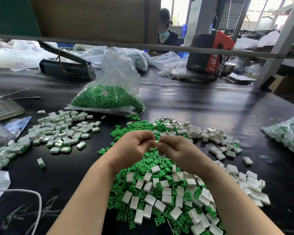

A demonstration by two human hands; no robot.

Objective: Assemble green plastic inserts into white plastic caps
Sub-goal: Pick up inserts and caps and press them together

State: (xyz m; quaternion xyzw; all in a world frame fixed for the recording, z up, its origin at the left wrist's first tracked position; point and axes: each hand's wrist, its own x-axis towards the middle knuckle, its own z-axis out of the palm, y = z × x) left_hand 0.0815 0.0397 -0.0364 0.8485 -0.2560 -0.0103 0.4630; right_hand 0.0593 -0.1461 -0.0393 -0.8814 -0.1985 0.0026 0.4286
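Both the left hand (pixel 134 146) and the right hand (pixel 175 148) curl and pinch one small white rectangular plastic cap (pixel 156 141) between fingertips, raised above the mixed heap of loose green plastic inserts (pixel 153 160) on the black surface (pixel 202 102), probably to press an insert home within easy reach of the finished pieces (pixel 58 133) heaped to the left.

— What sort of place was it?

— A small factory assembly floor. A long black table (pixel 202 102) carried heaps of white caps (pixel 166 199) and green inserts (pixel 143 126), plus a bulk bag of inserts (pixel 107 97).

— Anything else?

— A heat sealer (pixel 66 65), steel shelf framing (pixel 176 49), plastic bags (pixel 168 61), and another worker (pixel 165 31) seated across the table.
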